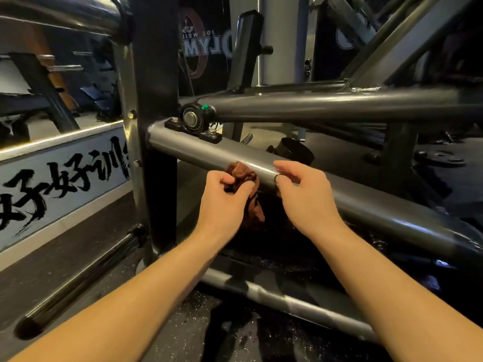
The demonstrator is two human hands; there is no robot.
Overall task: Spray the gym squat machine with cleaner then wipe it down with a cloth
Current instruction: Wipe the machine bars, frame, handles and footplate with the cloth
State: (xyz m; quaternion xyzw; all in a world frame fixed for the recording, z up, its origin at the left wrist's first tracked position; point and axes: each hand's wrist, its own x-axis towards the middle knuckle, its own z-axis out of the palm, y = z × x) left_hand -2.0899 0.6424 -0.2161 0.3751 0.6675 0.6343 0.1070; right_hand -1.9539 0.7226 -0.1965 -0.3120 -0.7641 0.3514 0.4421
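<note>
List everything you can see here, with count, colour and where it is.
lower frame tube: one, grey, sloping down rightward across the middle
upper frame tube: one, grey, above it
bearing block: one, black, green cap, on lower frame tube's left end
cloth: one, rust brown, bunched against lower frame tube
wall banner: one, white, black lettering, far left
left hand: one, pinches the cloth
right hand: one, fingertips at lower frame tube, grip unclear

Under me runs a dark speckled rubber floor, a white banner with black brush lettering to my left, a dim poster behind.
</note>
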